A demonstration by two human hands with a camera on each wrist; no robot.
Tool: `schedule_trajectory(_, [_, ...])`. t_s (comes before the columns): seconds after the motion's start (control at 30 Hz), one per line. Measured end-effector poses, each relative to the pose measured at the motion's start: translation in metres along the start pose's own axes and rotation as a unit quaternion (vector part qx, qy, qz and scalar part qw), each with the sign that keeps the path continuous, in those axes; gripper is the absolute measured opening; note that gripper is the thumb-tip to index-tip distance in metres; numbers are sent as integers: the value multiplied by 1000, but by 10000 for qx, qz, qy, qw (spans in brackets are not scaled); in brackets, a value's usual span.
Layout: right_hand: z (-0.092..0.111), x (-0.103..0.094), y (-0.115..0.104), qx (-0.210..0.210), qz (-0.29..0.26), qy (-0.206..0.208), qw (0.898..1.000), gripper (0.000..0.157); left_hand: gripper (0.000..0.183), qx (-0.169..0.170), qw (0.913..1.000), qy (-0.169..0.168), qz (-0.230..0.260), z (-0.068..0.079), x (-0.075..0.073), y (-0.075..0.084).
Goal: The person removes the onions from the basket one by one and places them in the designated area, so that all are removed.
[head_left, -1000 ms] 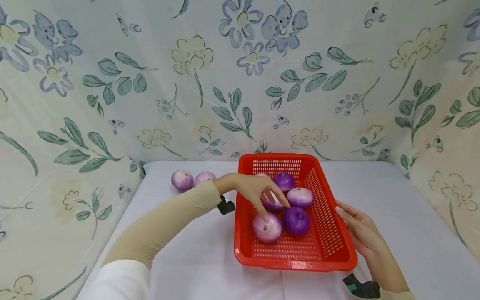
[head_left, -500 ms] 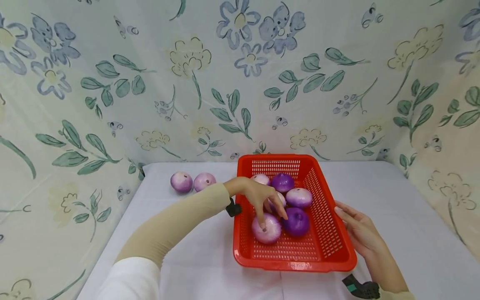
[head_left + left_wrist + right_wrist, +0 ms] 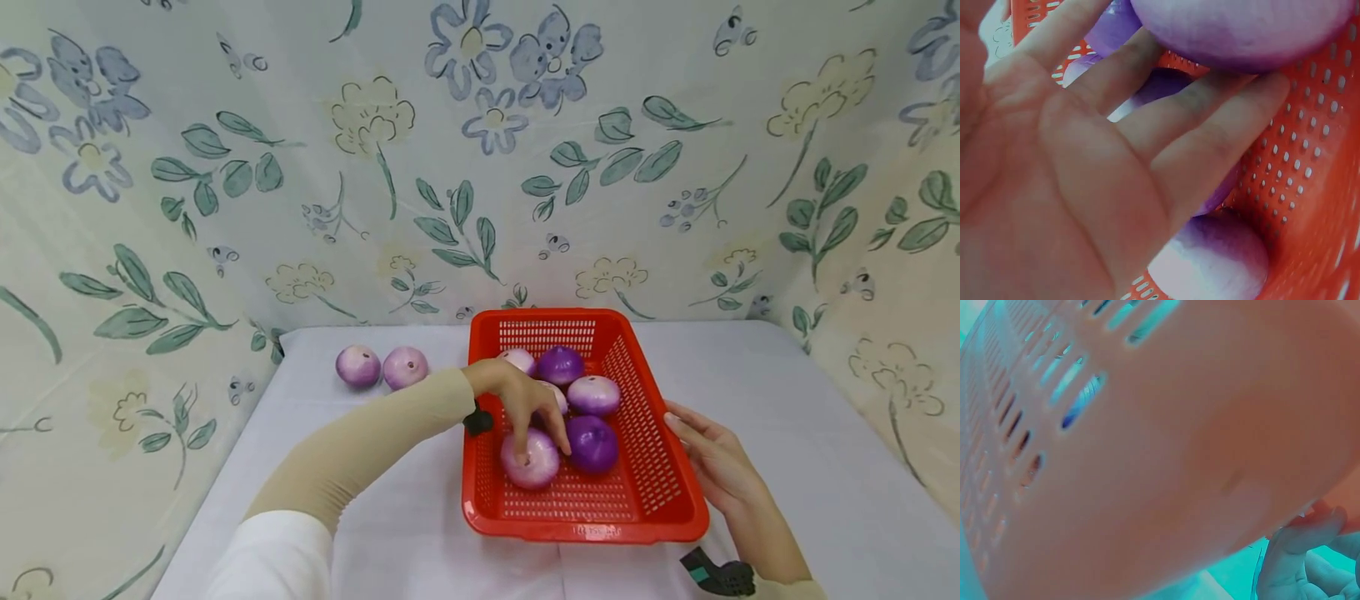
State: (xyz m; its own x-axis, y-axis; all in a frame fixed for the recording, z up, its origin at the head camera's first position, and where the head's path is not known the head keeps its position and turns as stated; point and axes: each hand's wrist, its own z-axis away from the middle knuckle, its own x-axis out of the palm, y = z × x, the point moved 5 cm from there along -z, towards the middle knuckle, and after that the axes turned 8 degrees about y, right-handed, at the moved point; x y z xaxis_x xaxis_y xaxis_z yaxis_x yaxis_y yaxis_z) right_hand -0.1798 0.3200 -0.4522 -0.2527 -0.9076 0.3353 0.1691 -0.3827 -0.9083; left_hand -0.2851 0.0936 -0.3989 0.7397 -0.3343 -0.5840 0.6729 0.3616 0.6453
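Note:
A red plastic basket (image 3: 592, 531) stands on the table with several purple-and-white onions in it. At its front left, my left hand (image 3: 517, 400) reaches down over a pale onion (image 3: 534, 468), thumb on one side and fingers on the other. The left wrist view shows the fingertips (image 3: 1272, 87) against the lower side of that onion (image 3: 1241, 31). A dark purple onion (image 3: 592, 446) lies just right of those fingers. My right hand (image 3: 723, 462) grips the right rim of the basket; in the right wrist view its fingers (image 3: 1304, 540) are at the rim.
Two more onions, one paler (image 3: 405, 367) and one purple-pink (image 3: 357, 367), lie on the white-covered table (image 3: 397, 483) left of the basket. A floral cloth (image 3: 450, 167) hangs behind and at both sides.
My left hand has come lower and closed in around the pale front-left onion. The right hand keeps its hold on the rim. The whole head view has shifted slightly.

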Motion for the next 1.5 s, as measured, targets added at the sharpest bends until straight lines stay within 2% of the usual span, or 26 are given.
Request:
schedule_trajectory(0.37, [1, 0, 2, -72, -151, -226, 9996, 25, 63, -311, 9989, -221, 256, -4, 5, -6])
schedule_trajectory(0.6, [0, 0, 2, -50, -174, -213, 9996, 24, 62, -690, 9964, -276, 397, -4, 7, -9])
schedule_trajectory(0.73, [1, 1, 2, -26, -134, -174, 9998, 24, 61, -517, 9979, -193, 344, -4, 6, -7])
schedule_trajectory(0.9, [1, 2, 1, -14, -103, -154, 9998, 24, 60, -8, 9998, 76, 196, -2, 1, -3])
schedule_trajectory(1.0, [1, 1, 1, -1, -97, -141, 9999, 25, 61, 172, 9993, 234, 244, 1, -2, -2])
schedule_trajectory(1.17, [1, 2, 1, 57, -92, -131, 9999, 25, 59, 141, 9964, 627, 557, 9, -9, -2])
schedule_trajectory(1.23, [1, 3, 0, 83, -74, -126, 9999, 24, 57, 179, 9932, 829, 802, 13, -11, -2])
schedule_trajectory(1.3, [1, 3, 0, 85, -48, -114, 9999, 24, 58, 379, 9897, 1034, 917, 18, -15, -1])
schedule_trajectory(1.5, [0, 2, -1, 146, -12, -22, 9999, 24, 60, 763, 9748, 1922, 834, 37, -28, -4])
